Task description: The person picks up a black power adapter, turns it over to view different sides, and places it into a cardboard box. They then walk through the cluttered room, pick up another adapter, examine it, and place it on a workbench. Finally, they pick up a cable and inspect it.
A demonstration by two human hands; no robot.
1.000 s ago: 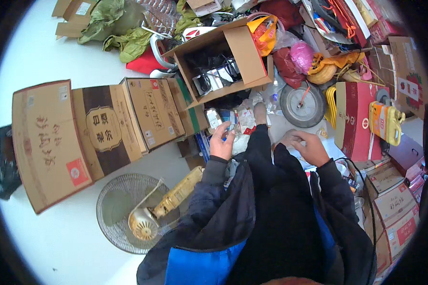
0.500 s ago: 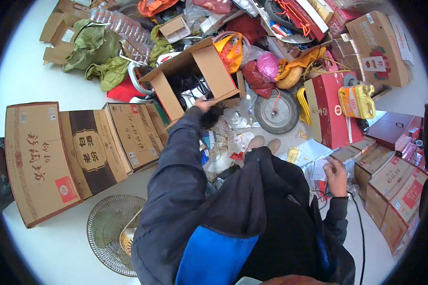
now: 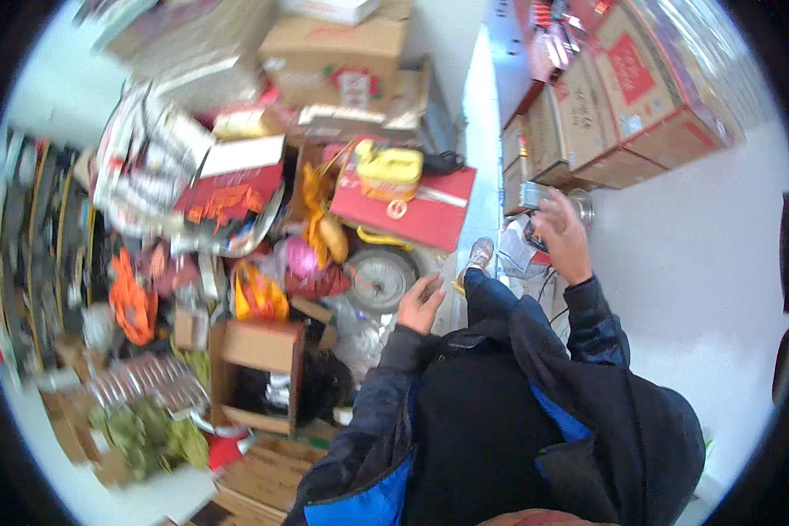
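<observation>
Cardboard everywhere, brown and heaped. Left hand raised with palm half turned up, fingers loosely curled and a little apart, holding nothing, hovering just beside a round grey wheel-like disc and above crumpled clear plastic wrapping. Right hand stretched out to the right side, fingers bent around a small grey boxy object at the fingertips; blurred, so cannot tell whether clamped or merely touching. Close behind that, a round silvery metal pot on the pale floor, next to stacked brown cardboard cartons with red panels. Between the hands, one grey shoe planted near a flat red gift box bearing a yellow plastic jug. Lower left, an open brown cardboard box with dark contents.
</observation>
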